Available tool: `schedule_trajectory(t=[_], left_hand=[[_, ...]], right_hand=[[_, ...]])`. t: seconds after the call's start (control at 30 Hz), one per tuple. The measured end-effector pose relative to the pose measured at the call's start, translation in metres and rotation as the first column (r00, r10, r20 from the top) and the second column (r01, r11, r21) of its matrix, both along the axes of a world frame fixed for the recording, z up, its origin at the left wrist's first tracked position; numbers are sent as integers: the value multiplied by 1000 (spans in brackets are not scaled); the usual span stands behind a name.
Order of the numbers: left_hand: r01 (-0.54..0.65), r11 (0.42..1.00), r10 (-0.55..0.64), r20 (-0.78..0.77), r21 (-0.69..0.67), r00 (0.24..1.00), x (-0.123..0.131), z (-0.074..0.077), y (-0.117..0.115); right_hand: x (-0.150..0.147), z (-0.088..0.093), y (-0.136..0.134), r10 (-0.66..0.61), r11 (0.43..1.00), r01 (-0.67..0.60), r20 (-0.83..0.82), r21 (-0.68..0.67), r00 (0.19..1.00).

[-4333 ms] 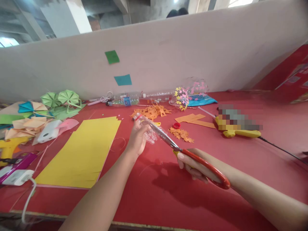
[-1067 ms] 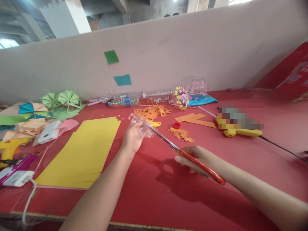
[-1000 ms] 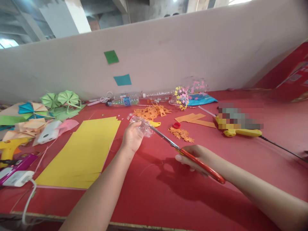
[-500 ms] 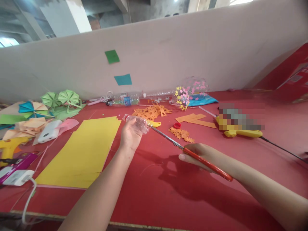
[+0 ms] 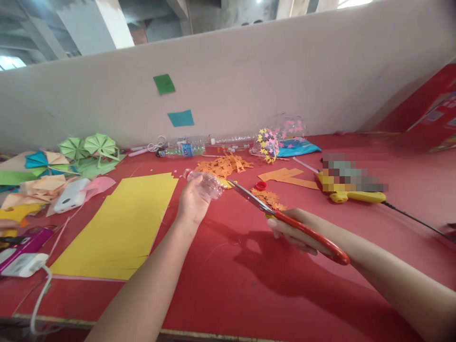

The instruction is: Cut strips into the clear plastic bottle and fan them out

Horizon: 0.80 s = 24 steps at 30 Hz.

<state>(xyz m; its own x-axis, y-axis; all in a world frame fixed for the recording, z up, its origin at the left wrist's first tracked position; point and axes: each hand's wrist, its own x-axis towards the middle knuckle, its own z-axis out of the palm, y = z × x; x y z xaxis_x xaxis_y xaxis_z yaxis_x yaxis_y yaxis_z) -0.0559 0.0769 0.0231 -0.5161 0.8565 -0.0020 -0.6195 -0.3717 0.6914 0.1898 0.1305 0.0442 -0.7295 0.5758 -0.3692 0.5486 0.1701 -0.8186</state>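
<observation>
Nearest, at the red desk [image 5: 249, 294] front edge on the left, a white charger [image 5: 21, 263] w/ its cable hanging over the edge. Just beyond it a big yellow paper sheet [image 5: 124, 223] lies flat. R hand [image 5: 295, 232] is low over the desk, grip wrapped through the red handles of the scissors [image 5: 281, 216]; blades point up-left toward the other hand, tips just short of it, and can't tell if the blades are parted. L hand [image 5: 194, 199] is raised a bit farther out, grip clamped round a small clear plastic bottle [image 5: 206, 183], held roughly sideways w/ its neck to the left, above the desk beside the sheet's far right corner. Behind the blades: orange paper stars [image 5: 272, 202], a red cap [image 5: 261, 185], orange strips [image 5: 285, 176]. To the right a yellow glue gun [image 5: 351, 195], partly blurred. Farther back an orange scrap pile [image 5: 224, 166], green paper fans [image 5: 89, 147] on the left, more clear bottles [image 5: 181, 150] lying along the white partition [image 5: 285, 80], which carries a green square [image 5: 164, 84] and a teal square [image 5: 181, 118]
</observation>
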Motion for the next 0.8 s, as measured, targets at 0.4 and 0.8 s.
schedule_trajectory(t=[0.4, 0.8], left_hand=[[124, 992, -120, -115, 26, 986, 10, 1, -2], [129, 992, -128, -69, 5, 989, 3, 4, -5]], right_hand=[[-3, -7, -2, 19, 999, -18, 5, -47, 1000], [-6, -3, -6, 50, 991, -54, -35, -119, 998]])
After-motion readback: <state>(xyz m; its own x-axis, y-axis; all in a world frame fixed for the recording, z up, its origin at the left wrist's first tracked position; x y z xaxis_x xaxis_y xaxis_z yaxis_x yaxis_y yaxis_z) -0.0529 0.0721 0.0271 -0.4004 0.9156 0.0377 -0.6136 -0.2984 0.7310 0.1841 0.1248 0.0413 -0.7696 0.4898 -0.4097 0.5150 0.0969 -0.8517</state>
